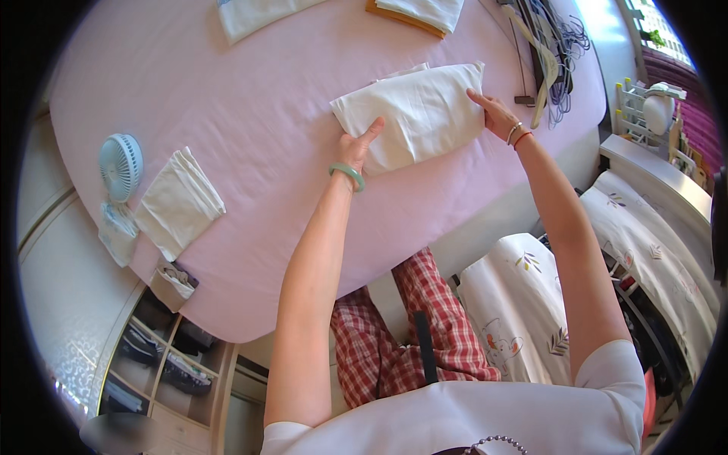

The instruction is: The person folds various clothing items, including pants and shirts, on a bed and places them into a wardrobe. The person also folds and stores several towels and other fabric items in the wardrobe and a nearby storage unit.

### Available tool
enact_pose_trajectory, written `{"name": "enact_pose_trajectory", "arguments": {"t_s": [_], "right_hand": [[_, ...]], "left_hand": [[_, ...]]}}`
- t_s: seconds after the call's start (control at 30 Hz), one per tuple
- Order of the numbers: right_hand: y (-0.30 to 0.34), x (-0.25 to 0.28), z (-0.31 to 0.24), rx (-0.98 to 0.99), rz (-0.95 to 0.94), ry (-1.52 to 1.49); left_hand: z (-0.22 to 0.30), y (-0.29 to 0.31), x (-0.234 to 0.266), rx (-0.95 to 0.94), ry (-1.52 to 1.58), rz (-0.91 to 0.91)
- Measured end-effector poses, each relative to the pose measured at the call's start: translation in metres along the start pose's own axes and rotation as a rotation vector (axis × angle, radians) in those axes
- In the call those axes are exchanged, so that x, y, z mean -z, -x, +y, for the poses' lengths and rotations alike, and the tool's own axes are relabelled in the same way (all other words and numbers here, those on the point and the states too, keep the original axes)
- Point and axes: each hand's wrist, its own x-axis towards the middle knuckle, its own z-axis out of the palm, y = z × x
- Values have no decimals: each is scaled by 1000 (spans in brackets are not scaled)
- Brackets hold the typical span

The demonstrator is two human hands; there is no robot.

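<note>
A folded white cloth (417, 114) lies on the pink bed sheet, a thin layer of it sticking out along its far edge. Whether it is a garment or a linen I cannot tell. My left hand (359, 147), with a pale green bangle at the wrist, grips its near left side, thumb on top and fingers hidden beneath. At the right edge, my right hand (494, 115) pinches the cloth between thumb and fingers. Bracelets circle that wrist.
The pink-sheeted bed (250, 114) carries a folded cream cloth (180, 203), a light blue fan (120, 168), a pile of hangers (547, 61), and more folded cloths (262, 14) at the far edge. Shoe cubbies (163, 364) stand lower left; a covered rack (516, 303) stands right.
</note>
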Motion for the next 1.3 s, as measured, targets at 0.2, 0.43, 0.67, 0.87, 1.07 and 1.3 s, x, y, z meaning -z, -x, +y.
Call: {"name": "enact_pose_trajectory", "arguments": {"t_s": [0.2,0.43,0.67,0.87,1.07,1.3], "right_hand": [[4,-30,-9,-35,-109,89],[19,-69,23,-187,-221,56],[55,-153,82,-230,-223,166],[88,-236,151,-212,-273,227],[130,-331,224,-272,-336,324],[206,-456,303,-326,-427,427]], "left_hand": [[4,-1,-7,-111,-113,5],[-40,24,23,-15,-72,131],[-120,94,100,74,10,247],[-183,156,178,93,84,328],[-271,224,270,70,300,274],[-378,326,364,152,432,416]]}}
